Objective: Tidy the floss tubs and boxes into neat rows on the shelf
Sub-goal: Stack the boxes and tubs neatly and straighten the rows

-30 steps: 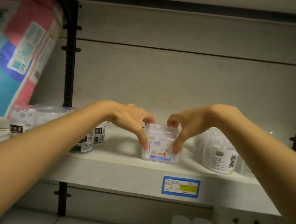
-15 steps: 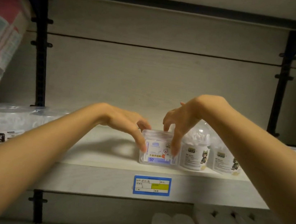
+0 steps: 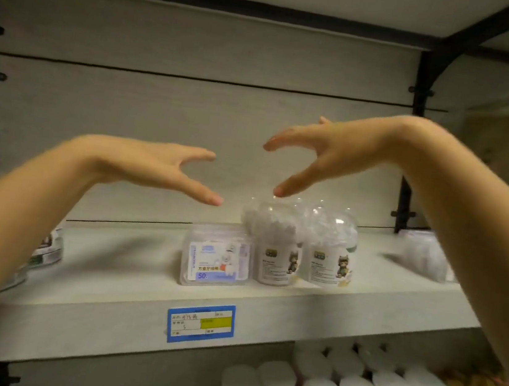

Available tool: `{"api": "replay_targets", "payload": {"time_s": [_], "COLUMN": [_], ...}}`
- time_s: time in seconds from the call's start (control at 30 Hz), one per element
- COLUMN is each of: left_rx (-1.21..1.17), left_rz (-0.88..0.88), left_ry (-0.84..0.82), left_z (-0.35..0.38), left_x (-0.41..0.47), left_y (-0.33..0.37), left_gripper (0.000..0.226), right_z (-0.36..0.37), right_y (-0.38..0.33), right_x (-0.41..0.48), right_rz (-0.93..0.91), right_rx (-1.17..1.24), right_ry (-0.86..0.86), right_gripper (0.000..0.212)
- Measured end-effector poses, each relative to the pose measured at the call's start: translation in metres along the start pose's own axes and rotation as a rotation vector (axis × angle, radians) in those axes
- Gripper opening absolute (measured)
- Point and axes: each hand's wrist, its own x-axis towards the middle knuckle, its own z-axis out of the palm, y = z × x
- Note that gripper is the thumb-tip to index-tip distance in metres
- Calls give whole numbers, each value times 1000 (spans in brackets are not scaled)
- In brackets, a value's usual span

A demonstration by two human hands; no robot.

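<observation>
Price label [image 3: 200, 323] on front edge of shelf [image 3: 123, 272], clear floss box [image 3: 216, 260] just behind it (blue "50" showing), domed tub [image 3: 277, 254] just beside its right, left hand [image 3: 153, 166] and right hand [image 3: 320, 149] above, fingers spread, holding nothing.

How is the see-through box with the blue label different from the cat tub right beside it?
The clear flat-sided box with the blue label is shorter; the clear domed round tub with the cat picture is taller. The box is squarish, the tub round. Both stand upright on the pale shelf.
</observation>
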Motion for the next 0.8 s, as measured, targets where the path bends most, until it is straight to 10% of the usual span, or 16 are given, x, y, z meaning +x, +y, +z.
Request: {"api": "replay_targets", "payload": {"time_s": [0.1, 0.33, 0.8], "left_rx": [-54, 46, 41], "left_rz": [209, 341, -57], "left_ry": [187, 34, -238], "left_z": [10, 73, 141], "left_x": [21, 71, 163], "left_y": [53, 186, 241], "left_gripper": [95, 90, 107], "right_z": [-7, 21, 60], "right_y": [48, 183, 273], "right_x": [-51, -127, -55], "right_rz": [68, 244, 137], "right_rx": [133, 242, -16], "right_ry": [14, -134, -468], "right_gripper": [74, 72, 103]}}
